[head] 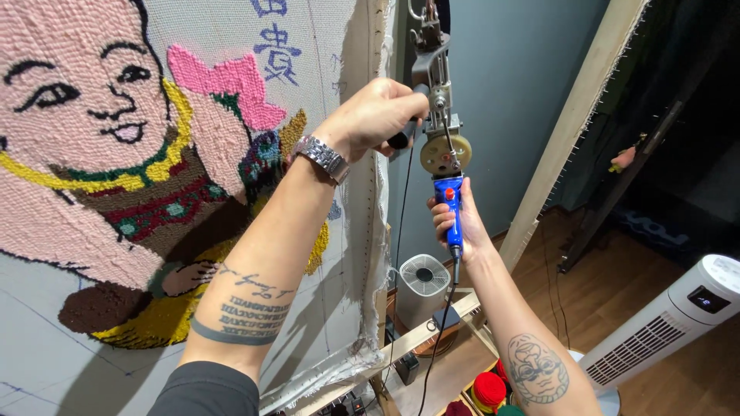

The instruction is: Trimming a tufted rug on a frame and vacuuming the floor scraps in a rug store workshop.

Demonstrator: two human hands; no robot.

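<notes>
A metal tufting gun with a blue plastic handle [445, 154] stands upright, its long axis near vertical, just off the right edge of the wooden frame [378, 231] that stretches a pale backing cloth bearing a partly tufted pink, yellow and brown figure [116, 154]. The left hand [374, 115] wraps closed around the gun's black upper grip, fingers curled tight. The right hand [456, 223] is closed around the blue handle below, with a black cord [435, 339] hanging down from it. The gun's head points up, past the frame's edge. To the right, open air reaches a slanted wooden beam [570, 123]; a white tower fan [663, 323] stands lower right.
</notes>
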